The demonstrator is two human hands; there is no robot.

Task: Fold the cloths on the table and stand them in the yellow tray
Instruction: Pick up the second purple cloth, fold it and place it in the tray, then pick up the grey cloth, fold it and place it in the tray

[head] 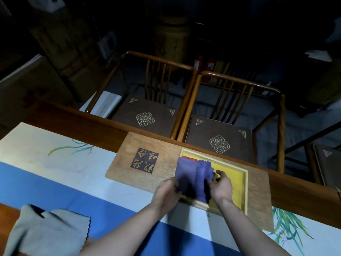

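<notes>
I am gripping the folded purple cloth [191, 174] between my left hand [167, 193] and right hand [220, 187], over the yellow tray [238, 185]; a grey cloth [49, 231] is lying at eight o'clock on the tabletop [114, 206].

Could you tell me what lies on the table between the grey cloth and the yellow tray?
In the head view, only the blue-and-white runner and the person's left forearm lie between the grey cloth and the yellow tray; no other cloth.

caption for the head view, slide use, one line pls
Both hands, left hand and right hand, set a folded purple cloth into the yellow tray; grey cloth waits.
</notes>
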